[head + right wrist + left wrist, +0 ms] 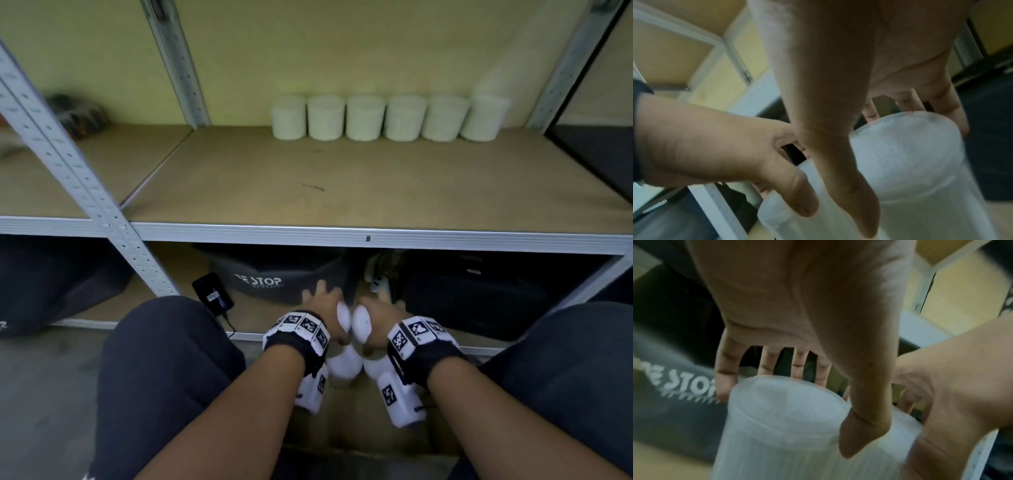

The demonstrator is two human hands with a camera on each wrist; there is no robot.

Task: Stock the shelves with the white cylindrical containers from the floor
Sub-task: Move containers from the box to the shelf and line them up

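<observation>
Several white cylindrical containers [363, 118] stand in a row at the back of the middle shelf [342, 233]. On the floor between my knees stand more of them. My left hand [329, 318] is over one container [343, 317], fingers spread straight past its lid [781, 418], thumb [859, 434] down its near side. My right hand [373, 325] spans the neighbouring container [362, 323] the same way, with fingers behind the lid [920, 162] and the thumb [859, 203] in front. Two further containers [344, 365] sit nearer me, partly hidden by my wrists.
On the bottom shelf lie a dark bag lettered "STOP" [274, 274], a phone with a cable [212, 294] and a black bag [472, 291]. My knees [164, 359] flank the containers. A perforated metal upright [85, 181] rises at left. Brown cardboard [352, 411] lies under the floor containers.
</observation>
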